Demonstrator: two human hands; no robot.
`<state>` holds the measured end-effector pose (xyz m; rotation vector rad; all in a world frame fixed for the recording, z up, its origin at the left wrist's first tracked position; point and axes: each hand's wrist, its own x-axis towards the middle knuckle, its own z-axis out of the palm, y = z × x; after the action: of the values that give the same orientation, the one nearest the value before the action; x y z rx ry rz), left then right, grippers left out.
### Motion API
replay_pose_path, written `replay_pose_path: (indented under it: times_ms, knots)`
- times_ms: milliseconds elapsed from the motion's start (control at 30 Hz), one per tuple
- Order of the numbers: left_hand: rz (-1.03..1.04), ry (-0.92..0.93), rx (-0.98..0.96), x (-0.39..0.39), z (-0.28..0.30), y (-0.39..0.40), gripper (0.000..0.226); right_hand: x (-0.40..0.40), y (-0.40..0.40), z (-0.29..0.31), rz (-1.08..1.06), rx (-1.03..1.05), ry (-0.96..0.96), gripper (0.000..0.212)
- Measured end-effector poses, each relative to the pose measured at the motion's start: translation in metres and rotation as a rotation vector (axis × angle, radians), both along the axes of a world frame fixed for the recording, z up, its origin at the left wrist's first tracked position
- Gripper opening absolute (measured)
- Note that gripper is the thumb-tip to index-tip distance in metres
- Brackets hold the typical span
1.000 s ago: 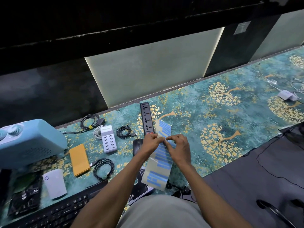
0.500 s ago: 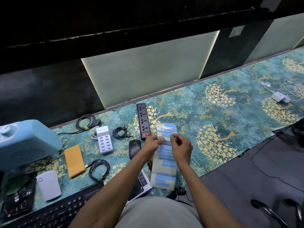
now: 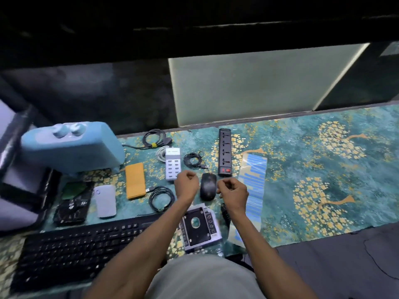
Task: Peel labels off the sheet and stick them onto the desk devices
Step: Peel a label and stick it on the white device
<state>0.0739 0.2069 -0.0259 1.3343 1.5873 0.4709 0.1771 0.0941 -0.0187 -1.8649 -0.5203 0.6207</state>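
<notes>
From the head camera, the long sheet of blue labels point(image 3: 253, 184) lies flat on the teal floral mat point(image 3: 323, 169), just right of the black power strip point(image 3: 225, 152). The left hand point(image 3: 186, 184) and right hand point(image 3: 234, 190) hover curled either side of the black mouse point(image 3: 208, 186); whether either pinches a label I cannot tell. A white multi-port charger point(image 3: 173, 166) sits near the left hand.

Dim scene overall, top third near black. Main light is a pale glowing wall panel point(image 3: 248, 87) behind the desk. Motion blur softens everything, worst on the blue box point(image 3: 71, 147) at left. Wide-angle bending at edges.
</notes>
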Motion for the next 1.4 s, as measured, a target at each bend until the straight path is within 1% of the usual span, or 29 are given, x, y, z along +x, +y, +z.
replay_pose_path:
  times_ms: [67, 133, 200, 233, 267, 333, 367, 400, 467, 500, 567, 633, 700, 733, 767, 833, 900, 967, 1000, 1067, 1167, 1233, 1333, 1400]
  knots:
    - [-0.008, 0.188, 0.093, -0.020, 0.002, 0.012, 0.019, -0.016, 0.012, 0.002, 0.082, -0.020, 0.004, 0.014]
    - [-0.046, 0.340, 0.116, -0.035, 0.004, 0.025, 0.027, -0.029, 0.022, 0.005, 0.164, -0.027, 0.018, 0.010]
    - [-0.087, 0.444, 0.123, -0.045, 0.004, 0.039, 0.035, -0.038, 0.033, 0.010, 0.221, -0.008, 0.075, 0.008]
    - [-0.114, 0.479, 0.117, -0.046, 0.004, 0.044, 0.044, -0.040, 0.038, 0.011, 0.241, -0.010, 0.093, 0.008]
    - [-0.151, 0.505, 0.100, -0.046, 0.003, 0.049, 0.057, -0.040, 0.043, 0.013, 0.259, -0.018, 0.101, 0.010]
    - [-0.243, 0.547, 0.064, -0.043, 0.001, 0.058, 0.090, -0.039, 0.050, 0.014, 0.268, -0.030, 0.112, 0.016]
    - [-0.270, 0.556, 0.054, -0.040, 0.001, 0.061, 0.102, -0.037, 0.053, 0.015, 0.265, -0.034, 0.116, 0.016]
    - [-0.281, 0.563, 0.049, -0.037, 0.002, 0.063, 0.109, -0.036, 0.054, 0.016, 0.258, -0.037, 0.116, 0.015]
    - [-0.294, 0.589, 0.047, -0.035, 0.001, 0.068, 0.111, -0.035, 0.054, 0.015, 0.241, -0.049, 0.107, 0.010]
    - [-0.301, 0.600, 0.055, -0.035, 0.000, 0.070, 0.107, -0.036, 0.054, 0.014, 0.240, -0.059, 0.109, 0.006]
    - [-0.304, 0.596, 0.085, -0.038, -0.004, 0.073, 0.093, -0.035, 0.052, 0.009, 0.246, -0.076, 0.127, 0.003]
    - [-0.241, 0.525, 0.119, -0.041, -0.007, 0.073, 0.073, -0.035, 0.051, 0.006, 0.248, -0.086, 0.146, 0.003]
    - [-0.139, 0.354, 0.080, -0.042, -0.004, 0.071, 0.055, -0.036, 0.051, 0.004, 0.234, -0.094, 0.169, 0.002]
    - [-0.076, 0.201, 0.016, -0.041, 0.000, 0.071, 0.049, -0.036, 0.051, 0.004, 0.223, -0.092, 0.187, 0.002]
    - [-0.010, 0.005, -0.075, -0.041, 0.003, 0.069, 0.045, -0.037, 0.052, 0.004, 0.214, -0.083, 0.208, 0.003]
    - [0.106, -0.388, -0.307, -0.044, 0.008, 0.065, 0.040, -0.039, 0.056, 0.006, 0.213, -0.061, 0.244, 0.006]
    - [0.173, -0.656, -0.472, -0.052, 0.012, 0.058, 0.042, -0.041, 0.062, 0.009, 0.219, -0.032, 0.280, 0.009]
    - [0.265, -0.850, -0.605, -0.060, 0.009, 0.050, 0.051, -0.042, 0.069, 0.015, 0.223, 0.003, 0.318, 0.011]
    - [0.308, -0.893, -0.645, -0.064, 0.006, 0.047, 0.055, -0.042, 0.073, 0.019, 0.226, 0.018, 0.334, 0.011]
    - [0.323, -0.898, -0.678, -0.071, 0.000, 0.042, 0.059, -0.042, 0.079, 0.027, 0.253, 0.038, 0.356, 0.009]
    - [0.272, -0.831, -0.669, -0.076, -0.007, 0.034, 0.057, -0.044, 0.086, 0.033, 0.298, 0.010, 0.419, 0.012]
    - [0.253, -0.770, -0.644, -0.078, -0.006, 0.027, 0.052, -0.046, 0.088, 0.032, 0.311, -0.066, 0.454, 0.018]
    - [0.220, -0.714, -0.607, -0.078, -0.004, 0.021, 0.049, -0.050, 0.087, 0.026, 0.350, -0.166, 0.449, 0.023]
    - [0.186, -0.678, -0.595, -0.078, -0.001, 0.018, 0.047, -0.051, 0.085, 0.023, 0.368, -0.185, 0.433, 0.023]
